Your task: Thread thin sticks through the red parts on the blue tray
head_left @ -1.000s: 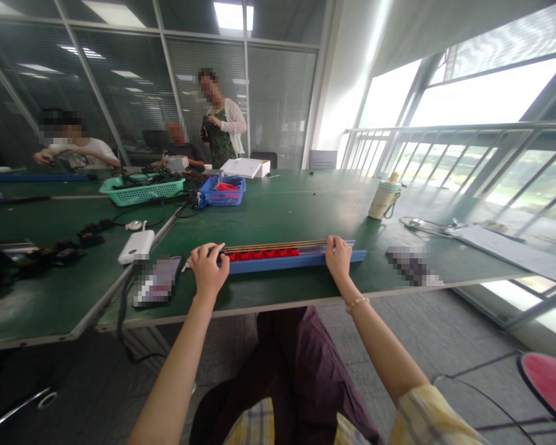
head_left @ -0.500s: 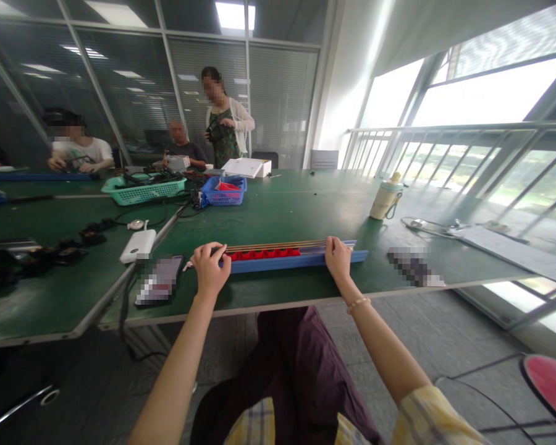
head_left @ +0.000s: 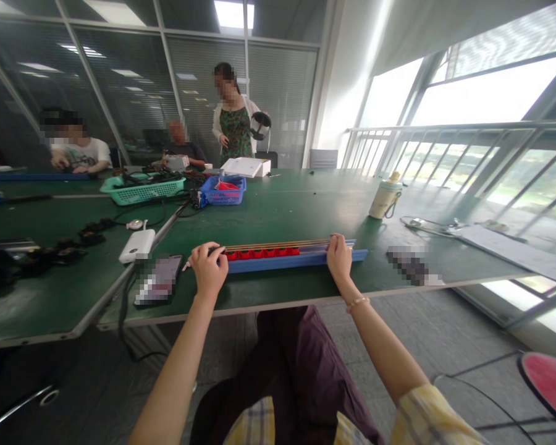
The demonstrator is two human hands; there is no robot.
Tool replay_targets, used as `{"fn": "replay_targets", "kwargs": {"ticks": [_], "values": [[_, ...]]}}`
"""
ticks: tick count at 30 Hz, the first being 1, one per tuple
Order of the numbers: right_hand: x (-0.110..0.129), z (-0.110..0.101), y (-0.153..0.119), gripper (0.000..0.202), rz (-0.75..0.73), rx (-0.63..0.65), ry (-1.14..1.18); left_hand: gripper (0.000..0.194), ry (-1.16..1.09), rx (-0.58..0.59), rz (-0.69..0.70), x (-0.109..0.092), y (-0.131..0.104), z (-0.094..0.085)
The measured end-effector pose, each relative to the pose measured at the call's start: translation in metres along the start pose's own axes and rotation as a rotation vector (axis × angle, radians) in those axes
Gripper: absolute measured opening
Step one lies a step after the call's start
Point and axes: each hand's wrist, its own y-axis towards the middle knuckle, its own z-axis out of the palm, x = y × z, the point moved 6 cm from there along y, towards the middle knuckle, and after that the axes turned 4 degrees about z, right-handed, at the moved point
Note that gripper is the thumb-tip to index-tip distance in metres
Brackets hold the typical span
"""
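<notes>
A long blue channel [head_left: 278, 262] lies across the green table in front of me, with a row of red blocks [head_left: 264, 253] inside its left and middle part. Several thin tan strips [head_left: 278, 245] run along its back side, from one hand to the other. My left hand [head_left: 207, 266] is closed at the left end, fingers curled over the strips' ends. Near the right end, my right hand [head_left: 339, 256] pinches the strips' other ends above the channel; its fingertips are partly hidden. Beyond it a greyish-clear piece [head_left: 312, 245] of the channel shows.
Left of the channel are a phone [head_left: 160, 279] and a white power bank [head_left: 137, 245]. Farther back stand a green basket [head_left: 143, 193], a blue basket [head_left: 223, 191] and a white box [head_left: 245, 167]. A bottle [head_left: 384, 198] and a dark blurred object [head_left: 412, 266] are right. Several people are behind.
Both hands stay nearly in place on the strips and channel. The standing person across the table has shifted right and now holds a headset-like object out to one side.
</notes>
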Motion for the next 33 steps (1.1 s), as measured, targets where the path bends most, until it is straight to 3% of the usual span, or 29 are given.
{"fn": "replay_targets", "kwargs": {"ticks": [9, 17, 33], "values": [[0.0026, 0.0038, 0.0008, 0.041, -0.053, 0.057, 0.044, 0.027, -0.004, 0.015, 0.008, -0.0001, 0.0006, 0.0013], [0.0023, 0.0011, 0.0018, 0.042, -0.070, -0.016, 0.058, 0.033, -0.020, 0.029, 0.007, -0.0015, 0.0008, 0.0021], [0.0071, 0.0011, 0.0019, 0.042, -0.127, 0.053, 0.053, 0.034, -0.058, 0.055, 0.014, -0.0011, 0.0002, 0.0048]]}}
